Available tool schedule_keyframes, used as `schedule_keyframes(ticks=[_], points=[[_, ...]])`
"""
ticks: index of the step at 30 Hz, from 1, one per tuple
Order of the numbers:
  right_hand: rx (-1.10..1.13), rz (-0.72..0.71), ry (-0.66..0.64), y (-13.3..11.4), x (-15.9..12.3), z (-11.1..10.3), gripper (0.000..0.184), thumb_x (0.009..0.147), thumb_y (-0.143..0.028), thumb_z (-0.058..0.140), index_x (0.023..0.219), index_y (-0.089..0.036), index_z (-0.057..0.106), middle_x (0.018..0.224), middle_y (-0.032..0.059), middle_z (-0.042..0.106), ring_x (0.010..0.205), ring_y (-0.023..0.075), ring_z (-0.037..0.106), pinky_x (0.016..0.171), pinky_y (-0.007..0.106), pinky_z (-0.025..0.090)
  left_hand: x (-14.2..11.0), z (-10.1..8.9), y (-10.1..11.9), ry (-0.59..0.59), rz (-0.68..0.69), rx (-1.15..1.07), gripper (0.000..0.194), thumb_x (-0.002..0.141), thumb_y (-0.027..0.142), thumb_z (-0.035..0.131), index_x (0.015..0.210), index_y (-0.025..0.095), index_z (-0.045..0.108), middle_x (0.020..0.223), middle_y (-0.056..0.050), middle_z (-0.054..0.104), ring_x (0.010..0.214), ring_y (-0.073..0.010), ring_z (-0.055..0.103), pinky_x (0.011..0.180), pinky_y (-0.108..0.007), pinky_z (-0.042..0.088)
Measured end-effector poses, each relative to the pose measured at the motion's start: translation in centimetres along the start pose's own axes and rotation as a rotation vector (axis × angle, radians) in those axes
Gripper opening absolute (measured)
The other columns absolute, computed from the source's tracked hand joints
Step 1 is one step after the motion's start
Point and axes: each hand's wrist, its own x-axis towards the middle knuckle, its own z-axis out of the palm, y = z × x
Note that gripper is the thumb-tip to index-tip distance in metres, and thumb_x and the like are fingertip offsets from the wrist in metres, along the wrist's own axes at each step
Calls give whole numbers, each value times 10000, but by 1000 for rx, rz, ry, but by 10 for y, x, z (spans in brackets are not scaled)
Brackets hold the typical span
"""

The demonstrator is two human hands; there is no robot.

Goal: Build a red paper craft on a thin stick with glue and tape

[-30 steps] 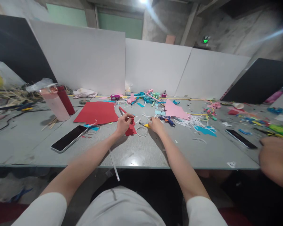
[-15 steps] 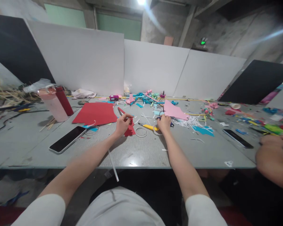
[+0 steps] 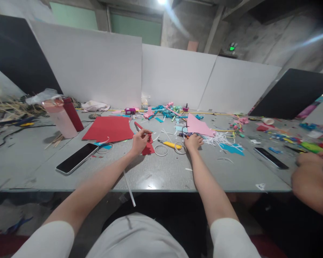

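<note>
My left hand [image 3: 140, 142] is closed, pinching a small red paper piece [image 3: 150, 137] above the table. A larger red scrap [image 3: 148, 149] lies just under those fingers, and a thin clear stick [image 3: 129, 189] juts over the table edge below the wrist. My right hand [image 3: 193, 142] rests low over the table with its fingers spread, holding nothing that I can see. Dark-handled scissors [image 3: 185, 135] lie at its fingertips, partly covered. Left of this hand are a yellow cutter knife [image 3: 173, 144] and two white rings, one of them [image 3: 160, 150] nearer my left hand.
A red sheet [image 3: 109, 129], a phone [image 3: 77, 158] and a pink bottle [image 3: 60, 118] stand or lie leftward. Pink paper [image 3: 199, 126] and white shreds [image 3: 220, 138] lie rightward. White boards [image 3: 177, 77] close off the back. Another person's arm [image 3: 310, 175] reaches in at right.
My right hand has shifted slightly right, and its fingers have spread away from the scissors, showing more of the knife. My left hand stays in place with the red paper.
</note>
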Motion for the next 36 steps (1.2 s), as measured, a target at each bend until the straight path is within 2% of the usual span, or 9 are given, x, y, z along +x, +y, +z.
schedule_keyframes(ticks=[5,10,15,18,21,25,28,31,36], points=[[34,40,-57,5,6,6,514,929,-396,637,1278,-23,575,1315,335,591,1290,433,528,1077,556,329,0,0,-1,-3,-5,1,145,881,246,600,947,216,726,1005,-69,766,792,-166,720,676,-284,601],[101,70,-60,6,9,7,488,921,-444,632,1237,-73,602,1293,298,628,1267,431,569,1083,584,334,0,0,0,-4,-10,-4,144,878,249,604,944,215,727,1004,-64,768,786,-162,720,675,-281,599],[188,87,23,6,11,3,510,830,-400,724,1226,-110,583,1286,271,641,1236,431,593,1080,585,338,0,1,1,0,-9,-3,146,879,234,600,945,212,728,992,-65,765,784,-161,717,675,-277,591],[260,70,89,3,12,-1,504,852,-412,689,1236,-117,549,1235,257,668,1160,406,636,1077,572,337,0,1,2,1,-11,-1,144,877,236,606,947,210,729,986,-64,765,785,-159,717,678,-272,585],[342,19,124,-1,13,-4,475,875,-441,653,1212,-129,530,1074,197,726,1025,357,682,1008,491,403,0,1,3,-2,-10,1,144,875,233,603,942,211,728,994,-61,768,789,-158,718,688,-270,581],[462,-106,160,-9,9,-8,453,863,-443,664,1200,-172,528,929,99,739,863,288,687,802,348,458,-1,1,4,0,-9,6,153,874,226,592,933,211,732,1000,-63,770,800,-163,720,698,-277,579],[605,-244,225,-16,0,-14,423,868,-507,664,1125,-186,565,860,76,725,764,263,661,742,328,447,-1,1,5,-1,-11,14,171,869,216,593,937,212,750,946,-58,769,763,-165,716,689,-285,573],[686,-336,249,-24,-11,-22,485,856,-618,674,1067,-189,588,815,69,717,715,249,643,727,325,449,-2,1,5,-10,-14,26,199,876,221,597,966,217,774,870,-49,765,708,-167,707,675,-292,564],[778,-448,257,-32,-22,-29,444,882,-590,676,1062,-189,607,838,64,727,699,224,649,725,315,474,-2,0,5,-10,-6,33,225,921,282,598,1046,221,775,1005,-72,789,861,-199,742,772,-318,580]])
